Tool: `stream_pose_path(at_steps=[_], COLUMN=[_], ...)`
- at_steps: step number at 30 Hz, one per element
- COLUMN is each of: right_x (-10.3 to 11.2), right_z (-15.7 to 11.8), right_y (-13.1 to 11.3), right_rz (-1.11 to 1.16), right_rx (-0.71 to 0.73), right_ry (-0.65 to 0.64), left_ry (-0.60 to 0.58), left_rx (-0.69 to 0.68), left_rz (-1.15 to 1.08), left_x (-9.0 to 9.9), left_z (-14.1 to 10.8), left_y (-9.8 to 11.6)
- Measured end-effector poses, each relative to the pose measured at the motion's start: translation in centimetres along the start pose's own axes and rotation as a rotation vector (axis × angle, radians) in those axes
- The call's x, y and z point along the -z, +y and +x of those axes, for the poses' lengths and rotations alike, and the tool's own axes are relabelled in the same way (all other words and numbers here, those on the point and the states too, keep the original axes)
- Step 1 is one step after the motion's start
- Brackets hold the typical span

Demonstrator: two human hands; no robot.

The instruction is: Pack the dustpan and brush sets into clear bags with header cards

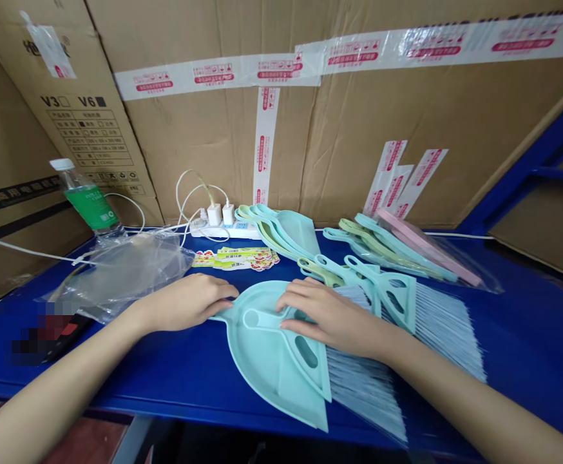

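A light teal dustpan [257,374] lies on the blue table in front of me. My left hand [197,301] is closed on the dustpan's handle at its upper left. A teal brush [305,351] with pale blue bristles lies over the pan, its handle end pointing left. My right hand [327,316] has its fingers curled on the brush near the base of its handle. Behind that hand are more brushes [402,303], and a stack of dustpans [295,232] lies further back.
Bagged dustpans [407,248] lie at the back right. Yellow labels [236,258] sit near a power strip [223,230]. Clear plastic bags [131,264], a bottle [88,200] and a dark object [64,335] are at left. Cardboard [204,142] stands behind.
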State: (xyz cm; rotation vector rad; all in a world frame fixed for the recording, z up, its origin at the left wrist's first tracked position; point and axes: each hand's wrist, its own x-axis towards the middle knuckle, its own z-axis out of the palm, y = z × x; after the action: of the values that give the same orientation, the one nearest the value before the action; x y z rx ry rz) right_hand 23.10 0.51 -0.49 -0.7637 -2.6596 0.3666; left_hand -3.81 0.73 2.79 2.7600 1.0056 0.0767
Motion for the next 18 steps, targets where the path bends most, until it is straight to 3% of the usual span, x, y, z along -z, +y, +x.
stream_pose_path(at_steps=[7, 18], right_x=[-0.4, -1.7], right_z=[0.6, 1.6], right_y=[0.8, 0.2], right_rz=[0.027, 0.077], right_rx=[-0.031, -0.008], right_ry=[0.007, 0.085], left_ry=[0.056, 0.055], left_rx=[-0.039, 0.037], left_rz=[-0.053, -0.116], left_x=[0.2, 0.5], left_z=[0.1, 0.1], left_y=[-0.2, -0.4])
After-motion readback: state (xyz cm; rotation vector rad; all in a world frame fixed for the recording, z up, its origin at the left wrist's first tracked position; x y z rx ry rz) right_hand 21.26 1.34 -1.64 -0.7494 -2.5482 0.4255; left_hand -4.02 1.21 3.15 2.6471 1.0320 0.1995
